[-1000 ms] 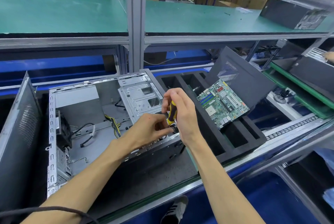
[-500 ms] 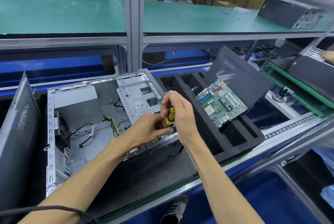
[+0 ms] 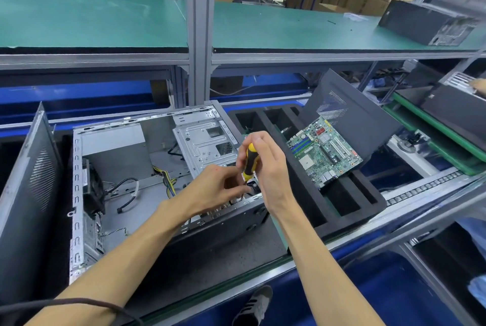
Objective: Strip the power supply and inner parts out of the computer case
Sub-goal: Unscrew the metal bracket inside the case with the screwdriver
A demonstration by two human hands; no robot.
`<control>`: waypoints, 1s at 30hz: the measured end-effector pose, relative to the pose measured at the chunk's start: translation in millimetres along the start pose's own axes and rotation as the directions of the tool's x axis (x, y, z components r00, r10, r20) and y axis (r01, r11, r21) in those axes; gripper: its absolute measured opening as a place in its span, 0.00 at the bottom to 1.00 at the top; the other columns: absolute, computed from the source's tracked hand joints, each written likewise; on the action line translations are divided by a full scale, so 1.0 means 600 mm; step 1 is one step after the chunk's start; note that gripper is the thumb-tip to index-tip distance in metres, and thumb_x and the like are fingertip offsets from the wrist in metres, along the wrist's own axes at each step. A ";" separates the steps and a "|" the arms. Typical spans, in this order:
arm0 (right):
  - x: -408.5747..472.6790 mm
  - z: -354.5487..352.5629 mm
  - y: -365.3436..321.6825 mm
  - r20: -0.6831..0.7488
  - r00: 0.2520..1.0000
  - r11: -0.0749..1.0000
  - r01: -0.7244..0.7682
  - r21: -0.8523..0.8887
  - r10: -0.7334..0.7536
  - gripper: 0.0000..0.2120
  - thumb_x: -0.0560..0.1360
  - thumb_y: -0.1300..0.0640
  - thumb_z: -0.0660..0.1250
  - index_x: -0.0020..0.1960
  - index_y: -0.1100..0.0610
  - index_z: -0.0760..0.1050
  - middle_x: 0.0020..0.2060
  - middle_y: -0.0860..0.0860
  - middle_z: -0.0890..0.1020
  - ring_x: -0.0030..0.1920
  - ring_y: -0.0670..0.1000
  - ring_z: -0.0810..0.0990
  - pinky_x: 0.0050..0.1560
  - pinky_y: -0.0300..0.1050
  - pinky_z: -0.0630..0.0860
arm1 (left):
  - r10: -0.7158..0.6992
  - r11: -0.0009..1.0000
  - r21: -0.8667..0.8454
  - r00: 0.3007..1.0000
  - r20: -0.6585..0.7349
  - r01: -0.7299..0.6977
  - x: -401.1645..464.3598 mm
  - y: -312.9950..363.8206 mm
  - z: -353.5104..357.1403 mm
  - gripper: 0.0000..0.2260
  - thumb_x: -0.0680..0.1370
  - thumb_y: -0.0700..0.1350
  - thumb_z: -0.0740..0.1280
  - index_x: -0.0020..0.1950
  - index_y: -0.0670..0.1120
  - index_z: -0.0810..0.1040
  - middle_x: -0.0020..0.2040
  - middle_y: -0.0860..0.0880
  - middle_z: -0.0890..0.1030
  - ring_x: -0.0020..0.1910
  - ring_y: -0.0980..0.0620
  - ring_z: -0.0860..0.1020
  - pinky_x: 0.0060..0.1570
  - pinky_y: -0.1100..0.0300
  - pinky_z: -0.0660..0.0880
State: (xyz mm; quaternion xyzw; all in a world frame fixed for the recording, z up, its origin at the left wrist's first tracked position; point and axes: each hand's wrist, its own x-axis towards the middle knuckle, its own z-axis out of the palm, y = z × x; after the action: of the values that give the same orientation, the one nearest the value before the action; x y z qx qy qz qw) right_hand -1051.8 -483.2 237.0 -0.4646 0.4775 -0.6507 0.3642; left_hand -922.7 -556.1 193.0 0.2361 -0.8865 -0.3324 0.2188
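Observation:
The open computer case point(image 3: 79, 194) lies on its side in front of me, its silver drive cage point(image 3: 202, 144) at the right end. My right hand point(image 3: 268, 167) grips a yellow-and-black screwdriver point(image 3: 249, 160), held upright with its tip down at the case's near right rim. My left hand point(image 3: 218, 188) pinches a small dark part at the screwdriver's tip; what it is cannot be made out. Loose black and yellow cables point(image 3: 165, 181) lie on the case floor. A black fan block point(image 3: 93, 188) sits at the left end.
A black foam tray point(image 3: 310, 210) with long slots stands to the right, holding a green motherboard point(image 3: 323, 152) and a dark side panel point(image 3: 349, 120). Another grey panel point(image 3: 29, 194) leans at the left. A green shelf point(image 3: 105, 17) runs above, with a black case point(image 3: 428, 23) on it.
My hands stayed at the case's right rim. The screwdriver handle now stands more upright, and more of it shows above my fingers.

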 end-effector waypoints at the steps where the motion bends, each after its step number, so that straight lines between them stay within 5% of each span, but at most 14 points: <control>1: 0.000 0.000 0.000 -0.001 1.000 1.000 -0.008 -0.012 0.008 0.11 0.83 0.54 0.58 0.46 0.58 0.73 0.36 0.56 0.75 0.36 0.52 0.74 0.38 0.44 0.73 | 0.008 1.000 0.002 1.000 0.004 -0.008 0.001 -0.001 0.001 0.12 0.76 0.52 0.73 0.43 0.44 0.81 0.36 0.49 0.83 0.34 0.51 0.80 0.42 0.56 0.78; 7: 0.000 -0.003 0.001 0.005 0.999 0.999 -0.048 0.016 0.048 0.14 0.83 0.55 0.58 0.39 0.55 0.72 0.30 0.51 0.68 0.32 0.50 0.67 0.37 0.44 0.68 | 0.041 0.999 -0.037 0.998 0.056 -0.039 0.001 -0.007 -0.004 0.05 0.79 0.49 0.71 0.50 0.48 0.82 0.39 0.50 0.84 0.35 0.55 0.80 0.41 0.59 0.78; 14: -0.005 0.001 0.008 -0.013 1.000 1.000 -0.006 0.004 0.006 0.12 0.82 0.50 0.58 0.48 0.59 0.72 0.35 0.55 0.74 0.34 0.51 0.73 0.33 0.43 0.72 | -0.004 1.000 -0.030 1.000 -0.019 0.004 0.003 -0.007 0.008 0.10 0.76 0.51 0.75 0.41 0.48 0.78 0.34 0.52 0.82 0.33 0.54 0.77 0.36 0.64 0.74; 17: -0.005 0.003 0.012 -0.037 0.999 1.000 -0.026 -0.008 0.026 0.17 0.83 0.46 0.57 0.45 0.57 0.73 0.33 0.53 0.74 0.33 0.51 0.72 0.34 0.44 0.71 | -0.032 0.996 -0.086 0.999 -0.006 0.032 0.002 -0.010 0.009 0.11 0.75 0.52 0.75 0.45 0.46 0.79 0.36 0.53 0.82 0.34 0.55 0.78 0.36 0.65 0.74; 21: -0.001 0.001 0.013 -0.042 0.997 0.997 -0.063 0.052 0.065 0.21 0.83 0.42 0.55 0.40 0.53 0.75 0.29 0.50 0.71 0.31 0.49 0.69 0.33 0.39 0.70 | -0.103 0.985 -0.134 0.994 0.045 0.108 -0.007 -0.019 0.000 0.02 0.79 0.46 0.71 0.49 0.54 0.80 0.40 0.54 0.83 0.38 0.58 0.80 0.41 0.61 0.77; 26: 0.003 0.001 0.013 -0.024 0.997 0.992 -0.071 0.109 0.074 0.21 0.82 0.41 0.56 0.40 0.52 0.76 0.29 0.48 0.70 0.30 0.48 0.68 0.33 0.41 0.68 | -0.142 0.983 -0.115 0.989 0.040 0.145 -0.017 -0.017 -0.001 0.13 0.79 0.35 0.64 0.54 0.50 0.83 0.42 0.56 0.84 0.38 0.62 0.80 0.40 0.68 0.75; 30: 0.006 0.003 0.007 -0.004 0.998 0.993 -0.055 0.106 0.056 0.21 0.82 0.40 0.56 0.40 0.52 0.76 0.29 0.48 0.70 0.30 0.48 0.68 0.33 0.40 0.68 | -0.163 0.978 -0.129 0.986 0.035 0.166 -0.017 -0.019 -0.002 0.15 0.78 0.33 0.63 0.55 0.51 0.82 0.44 0.55 0.84 0.42 0.59 0.81 0.43 0.61 0.78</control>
State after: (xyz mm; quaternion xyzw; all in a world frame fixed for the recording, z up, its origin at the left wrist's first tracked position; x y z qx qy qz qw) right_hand -1051.3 -488.4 233.9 -0.4289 0.4563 -0.6663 0.4048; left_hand -910.8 -558.8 183.6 0.2898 -0.8426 -0.4100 0.1950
